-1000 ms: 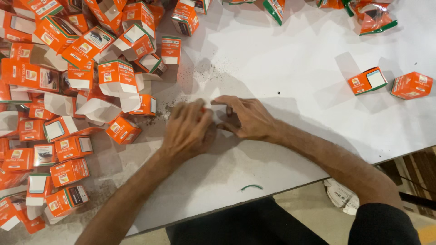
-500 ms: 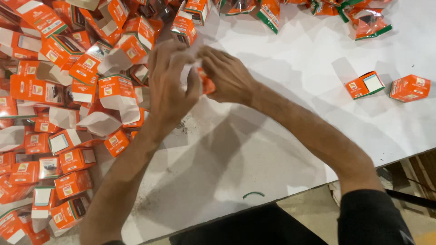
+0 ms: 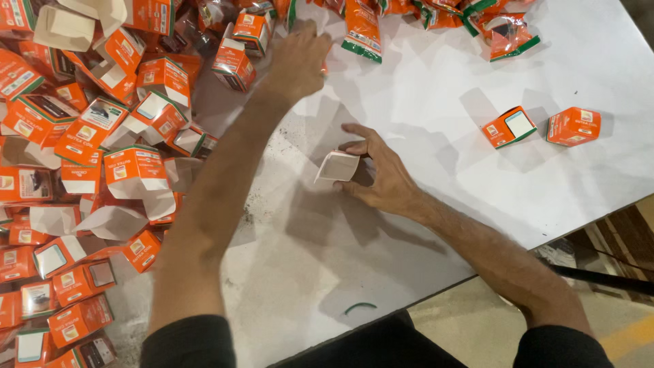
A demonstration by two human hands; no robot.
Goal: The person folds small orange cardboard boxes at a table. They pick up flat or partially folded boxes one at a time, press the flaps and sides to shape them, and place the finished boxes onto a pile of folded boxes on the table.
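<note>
A small open carton (image 3: 337, 166) is held in the grip of the right hand (image 3: 381, 178) on the white table (image 3: 422, 102), while the left hand (image 3: 300, 61), its grip not clearly seen, is stretched to the orange packets (image 3: 361, 27).

- A white table (image 3: 436, 225) carries everything.
- Left of the left hand (image 3: 300, 58), a heap of orange cartons (image 3: 102, 157).
- Beyond it, orange sachets (image 3: 409, 17).
- Right of the right hand (image 3: 381, 174), two closed orange boxes (image 3: 541, 126).
- Nearer than both, a green band (image 3: 360, 307).

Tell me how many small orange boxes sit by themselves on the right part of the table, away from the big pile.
2. One orange box with a white face lies nearer the right hand; the other box is just to its right, near the white table's edge. None look hidden there.
</note>
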